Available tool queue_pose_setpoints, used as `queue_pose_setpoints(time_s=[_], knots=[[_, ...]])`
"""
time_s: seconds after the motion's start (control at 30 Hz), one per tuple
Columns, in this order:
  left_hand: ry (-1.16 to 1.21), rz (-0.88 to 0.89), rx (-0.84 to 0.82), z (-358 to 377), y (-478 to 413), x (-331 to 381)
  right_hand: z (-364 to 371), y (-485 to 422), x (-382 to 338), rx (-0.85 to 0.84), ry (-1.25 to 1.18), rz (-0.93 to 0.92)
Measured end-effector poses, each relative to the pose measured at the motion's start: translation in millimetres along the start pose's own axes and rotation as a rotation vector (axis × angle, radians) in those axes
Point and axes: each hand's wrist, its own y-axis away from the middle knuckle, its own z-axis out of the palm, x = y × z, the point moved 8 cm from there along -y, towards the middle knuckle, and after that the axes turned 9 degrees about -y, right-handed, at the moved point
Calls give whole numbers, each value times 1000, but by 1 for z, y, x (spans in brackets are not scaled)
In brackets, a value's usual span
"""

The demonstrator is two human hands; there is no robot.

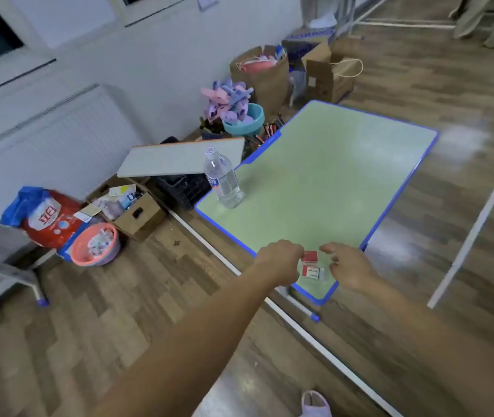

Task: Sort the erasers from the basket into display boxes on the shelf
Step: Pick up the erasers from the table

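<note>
green surface (330, 176) | two eraser packs (312, 271) at its 6 o'clock corner, likely staged for sorting | left hand (280, 260) curled beside them, grip unclear | right hand (351, 266) loosely open at their 3 o'clock

Two eraser packs (312, 271) lie at the near corner of the green bench (330, 182). The left grip (280, 261) and the right grip (351, 267) flank them.
</note>
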Motion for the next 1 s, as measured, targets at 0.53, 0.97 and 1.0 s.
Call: queue_pose_setpoints(time_s=[0.53, 0.97, 1.0], knots=[[-50, 3, -9, 48, -44, 16, 29, -37, -3, -35, 177, -127], [367, -290, 102, 48, -24, -56, 24, -32, -1, 75, -289, 77], [441, -308, 125, 47, -19, -63, 24, -32, -1, 81, -352, 116]])
